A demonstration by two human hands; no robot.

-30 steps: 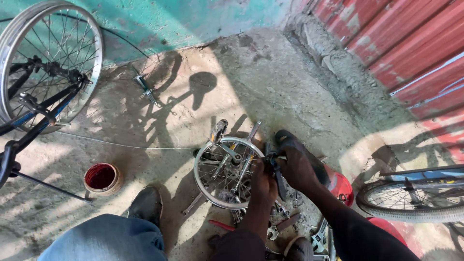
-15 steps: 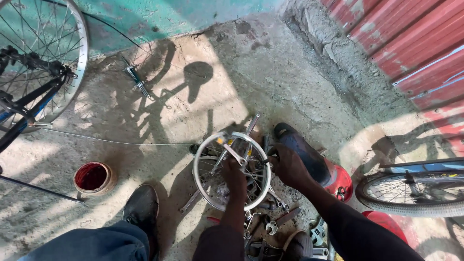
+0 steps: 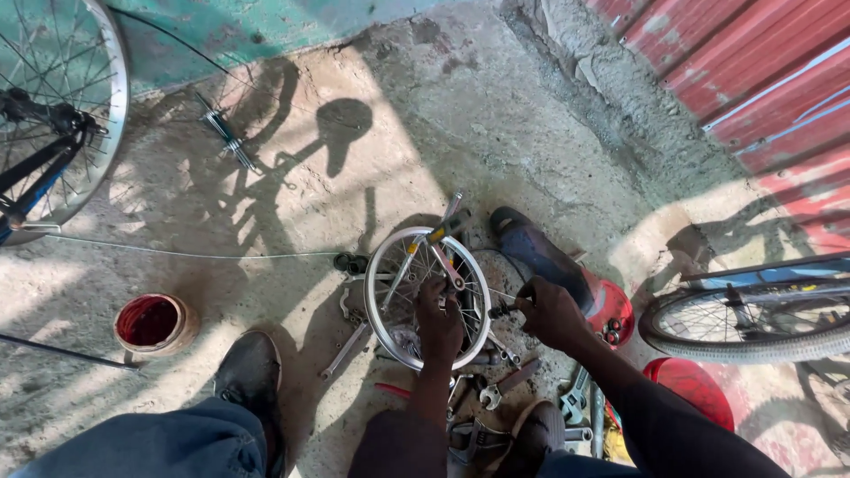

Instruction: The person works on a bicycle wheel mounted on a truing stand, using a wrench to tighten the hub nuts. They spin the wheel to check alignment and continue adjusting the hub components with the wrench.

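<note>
Down on the concrete floor [image 3: 496, 115], a small spoked wheel [image 3: 427, 299] lies flat among scattered tools. The left hand [image 3: 440, 320] reaches over the wheel, its fingers curled down onto the spokes near the hub, grasping there; exactly what the fingertips pinch is too dark to tell. The right hand [image 3: 551, 312] sits just beside the wheel's right rim, clenched around the handle of a tool [image 3: 501, 310] whose tip points in toward the hub. A yellow-handled tool [image 3: 440, 232] rests across the wheel's far rim. Wrenches [image 3: 347, 347] lie on the floor at the wheel's left and near sides, touching or just beside the rim. A red tin [image 3: 150, 323] stands on the floor well to the left, open, its inside coated dark red; whether liquid is in it cannot be told. A red bowl [image 3: 611, 312] just right of the right hand holds a few small dark parts at its edge. Another red tub [image 3: 695, 389] sits near the right arm, contents not visible. A black shoe [image 3: 251, 376] is planted left of the wheel, a second shoe [image 3: 536, 250] beyond it. A large bicycle wheel [image 3: 62, 115] stands at the floor's far left, and a tyre [image 3: 753, 319] at the right edge.
</note>
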